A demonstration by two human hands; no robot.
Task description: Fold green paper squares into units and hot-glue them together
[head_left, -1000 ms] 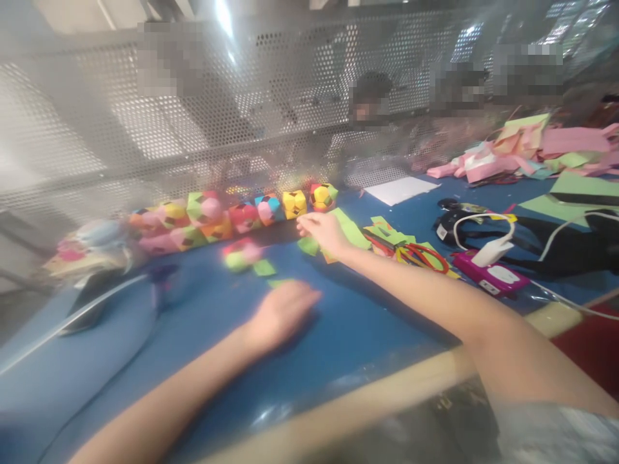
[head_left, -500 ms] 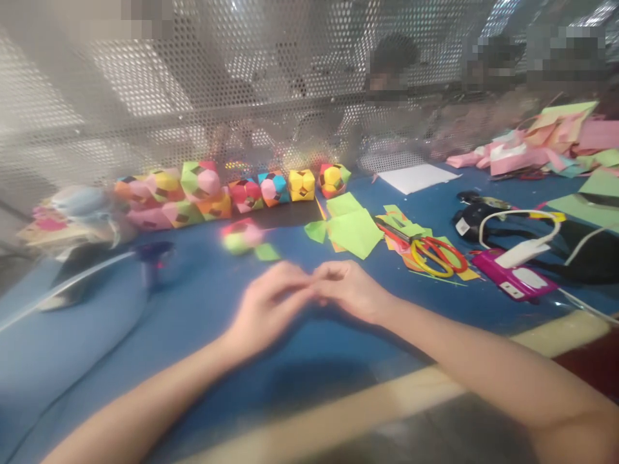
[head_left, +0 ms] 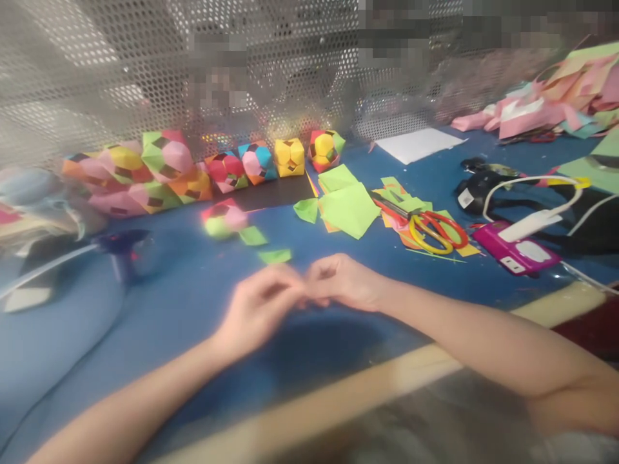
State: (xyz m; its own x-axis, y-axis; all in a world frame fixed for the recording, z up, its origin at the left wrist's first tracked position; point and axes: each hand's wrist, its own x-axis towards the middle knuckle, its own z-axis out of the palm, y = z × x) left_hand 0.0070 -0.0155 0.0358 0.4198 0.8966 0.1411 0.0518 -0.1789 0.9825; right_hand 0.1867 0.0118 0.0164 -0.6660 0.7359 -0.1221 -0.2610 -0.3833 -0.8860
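Note:
My left hand (head_left: 265, 303) and my right hand (head_left: 341, 281) meet above the blue table, fingertips pinched together. Whatever is between the fingers is too small or hidden to make out. Just beyond my left hand lies a small folded green paper piece (head_left: 275, 256), with a second green piece (head_left: 253, 236) behind it. Beside them sits a part-pink, part-green paper ball (head_left: 225, 219), blurred. Farther right, flat green paper sheets (head_left: 351, 209) lie in a loose pile.
Several colourful folded-paper balls (head_left: 167, 156) line the perforated metal screen (head_left: 271, 58). Scissors (head_left: 430, 232) with red and yellow handles rest on paper scraps. Right of them is a purple power strip (head_left: 520, 248); a purple glue gun (head_left: 123, 248) stands left. People show behind the screen.
The view has shifted, so table things sit higher and mostly farther left. A second green piece now shows beyond my left hand. Both hands stay pinched together.

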